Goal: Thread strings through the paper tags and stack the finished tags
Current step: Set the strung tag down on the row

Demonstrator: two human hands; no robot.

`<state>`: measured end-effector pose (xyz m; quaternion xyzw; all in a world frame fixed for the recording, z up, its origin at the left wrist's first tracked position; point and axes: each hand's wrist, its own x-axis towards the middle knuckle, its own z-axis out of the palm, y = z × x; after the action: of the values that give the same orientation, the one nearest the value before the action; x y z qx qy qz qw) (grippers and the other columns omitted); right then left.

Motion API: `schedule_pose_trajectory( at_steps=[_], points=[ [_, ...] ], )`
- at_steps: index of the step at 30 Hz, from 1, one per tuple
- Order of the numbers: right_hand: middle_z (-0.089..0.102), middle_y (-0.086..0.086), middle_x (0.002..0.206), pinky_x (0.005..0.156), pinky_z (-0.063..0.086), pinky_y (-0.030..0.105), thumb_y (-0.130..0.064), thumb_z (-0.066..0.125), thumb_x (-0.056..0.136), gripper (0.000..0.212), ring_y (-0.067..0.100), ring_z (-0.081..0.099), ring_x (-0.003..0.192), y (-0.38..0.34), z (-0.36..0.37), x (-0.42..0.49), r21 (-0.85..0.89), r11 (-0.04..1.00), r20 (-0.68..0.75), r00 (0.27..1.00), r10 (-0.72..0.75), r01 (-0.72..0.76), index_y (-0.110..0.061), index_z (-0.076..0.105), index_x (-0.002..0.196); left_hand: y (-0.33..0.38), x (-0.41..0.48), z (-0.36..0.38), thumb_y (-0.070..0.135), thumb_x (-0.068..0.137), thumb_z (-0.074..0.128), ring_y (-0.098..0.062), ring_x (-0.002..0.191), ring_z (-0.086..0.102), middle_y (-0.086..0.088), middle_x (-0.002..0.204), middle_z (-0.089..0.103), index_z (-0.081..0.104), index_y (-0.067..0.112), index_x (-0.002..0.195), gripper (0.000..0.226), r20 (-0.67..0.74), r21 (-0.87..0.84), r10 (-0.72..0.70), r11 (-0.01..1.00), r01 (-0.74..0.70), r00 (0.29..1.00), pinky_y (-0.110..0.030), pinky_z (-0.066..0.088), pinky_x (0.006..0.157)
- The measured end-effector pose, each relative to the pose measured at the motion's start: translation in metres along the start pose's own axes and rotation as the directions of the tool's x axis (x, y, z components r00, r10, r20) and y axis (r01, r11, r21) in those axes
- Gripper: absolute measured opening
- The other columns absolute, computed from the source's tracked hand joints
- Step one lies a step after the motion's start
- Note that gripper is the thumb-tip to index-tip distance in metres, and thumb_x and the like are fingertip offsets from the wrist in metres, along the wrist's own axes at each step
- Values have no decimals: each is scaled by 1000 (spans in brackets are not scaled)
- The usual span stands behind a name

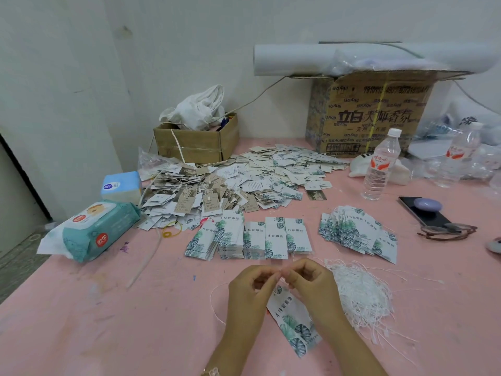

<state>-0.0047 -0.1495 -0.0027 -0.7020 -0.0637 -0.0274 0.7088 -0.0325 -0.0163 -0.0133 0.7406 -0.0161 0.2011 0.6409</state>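
Observation:
A white paper tag with green leaf print (294, 321) hangs tilted between my hands, low in the middle of the view. My left hand (249, 291) and my right hand (311, 283) meet fingertip to fingertip above its top end, both pinching a thin white string (214, 302) that loops out to the left. A tangled pile of white strings (360, 291) lies just right of my right hand. Neat stacks of leaf tags (252, 237) stand in a row beyond my hands. A fanned pile of tags with strings (357, 234) lies to the right.
A large heap of mixed tags (244, 183) covers the middle of the pink table (108, 321). Wet wipes (92, 232) and a tissue pack (122, 185) lie left. Cardboard boxes (368, 115) stand behind. A water bottle (379, 166), phone (423, 213) and glasses (447, 230) sit right.

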Motion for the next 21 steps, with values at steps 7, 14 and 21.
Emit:
schedule_pose_trajectory(
  at_steps=[7,14,21],
  points=[
    [68,2,64,57,49,18,-32,77,67,12,8,59,58,-4,1,-4,-49,997,-26,998,-66,65,-21,74,69,0,0,-1,12,82,75,-7,72,67,6,79,73,75,36,81,24,-2,-29,-24,999,24,1000,-17,49,65],
    [71,1,68,59,51,18,-34,75,66,12,11,64,61,-10,5,-9,-58,992,-51,992,-111,108,-23,73,70,3,2,-2,23,75,79,-8,67,68,0,75,75,77,31,78,9,9,-178,-122,976,121,993,-22,54,64],
    [71,5,68,59,51,17,-26,75,69,13,13,65,61,-14,7,-10,14,994,-34,994,-106,106,-13,74,73,3,4,-2,27,63,79,-8,59,63,-5,68,73,78,20,74,13,33,-323,-190,927,191,981,-17,50,57]
  ],
)
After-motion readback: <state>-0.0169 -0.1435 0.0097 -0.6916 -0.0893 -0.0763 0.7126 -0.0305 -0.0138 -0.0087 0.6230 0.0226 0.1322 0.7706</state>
